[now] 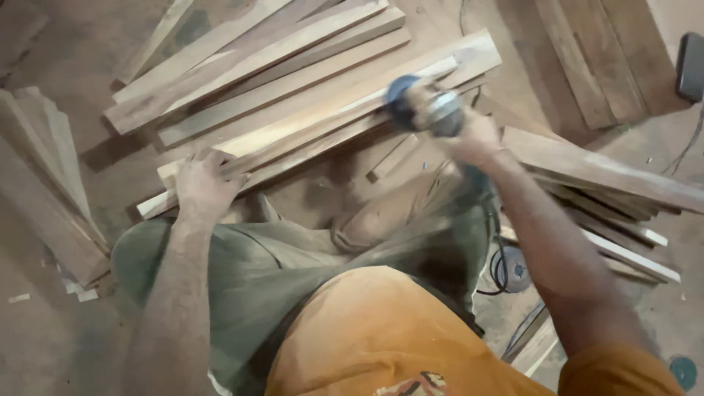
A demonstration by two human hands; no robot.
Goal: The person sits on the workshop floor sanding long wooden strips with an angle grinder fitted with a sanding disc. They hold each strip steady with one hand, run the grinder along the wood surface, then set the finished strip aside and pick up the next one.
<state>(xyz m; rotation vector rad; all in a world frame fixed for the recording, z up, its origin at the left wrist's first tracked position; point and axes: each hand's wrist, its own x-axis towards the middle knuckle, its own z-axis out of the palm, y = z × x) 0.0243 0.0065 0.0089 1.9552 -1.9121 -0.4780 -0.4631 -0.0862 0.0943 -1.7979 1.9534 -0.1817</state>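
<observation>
The person is sitting low, their left hand [204, 183] pressing flat on the near end of a long wooden slat [315, 132]. Further along, their right hand [469, 136] is gripping a blurred handheld sander [425, 108] on that slat, with stacked boards [249, 59] lying beyond.

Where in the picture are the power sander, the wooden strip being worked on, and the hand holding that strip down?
Power sander [425, 108], head view, on its blurred blue-grey body.
Wooden strip [323, 132], head view, on its pale top face, mid-length.
Left hand [204, 182], head view, on the back of the hand.
</observation>
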